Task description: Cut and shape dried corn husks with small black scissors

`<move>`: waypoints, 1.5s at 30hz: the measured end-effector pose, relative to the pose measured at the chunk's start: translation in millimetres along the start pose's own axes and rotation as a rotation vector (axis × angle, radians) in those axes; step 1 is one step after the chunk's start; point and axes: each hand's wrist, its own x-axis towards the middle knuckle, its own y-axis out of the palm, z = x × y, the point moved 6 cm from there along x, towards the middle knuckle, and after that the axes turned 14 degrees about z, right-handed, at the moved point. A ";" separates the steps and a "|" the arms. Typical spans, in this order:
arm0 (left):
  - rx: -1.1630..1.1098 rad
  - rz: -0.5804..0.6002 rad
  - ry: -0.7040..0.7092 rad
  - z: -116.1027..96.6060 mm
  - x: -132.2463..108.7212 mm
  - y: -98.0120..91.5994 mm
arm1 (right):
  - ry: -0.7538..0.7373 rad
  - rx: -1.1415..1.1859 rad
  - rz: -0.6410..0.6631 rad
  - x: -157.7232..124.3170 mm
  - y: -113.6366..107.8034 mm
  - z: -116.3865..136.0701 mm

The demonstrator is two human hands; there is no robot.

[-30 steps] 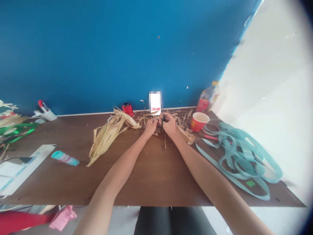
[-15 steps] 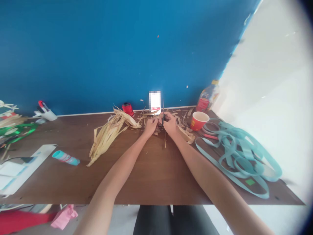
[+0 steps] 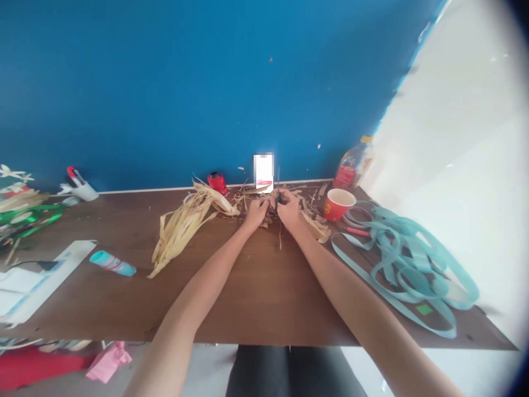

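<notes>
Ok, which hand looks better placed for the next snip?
Probably the right hand: the dark scissors seem to stand upright in its grip, while the left hand appears only to pinch at the husk shreds beside them.

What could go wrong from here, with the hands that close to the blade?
The dark narrow blade stands upright between the left hand and right hand, so a slip could nick a finger. The red paper cup sits just beyond the right hand, where a wide movement might tip it. Loose husk scraps lie close to the teal ribbon and could get caught in its loops.
</notes>
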 end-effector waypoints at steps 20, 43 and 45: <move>0.000 -0.014 0.032 6.5 2.9 -2.7 | -0.039 -0.085 0.013 -1.4 1.0 4.7; -0.045 0.078 0.059 5.8 5.7 3.4 | -0.104 -0.216 -0.046 -5.8 0.1 17.9; -0.045 0.089 0.082 6.3 6.8 3.6 | -0.096 -0.194 -0.030 -4.8 0.2 15.2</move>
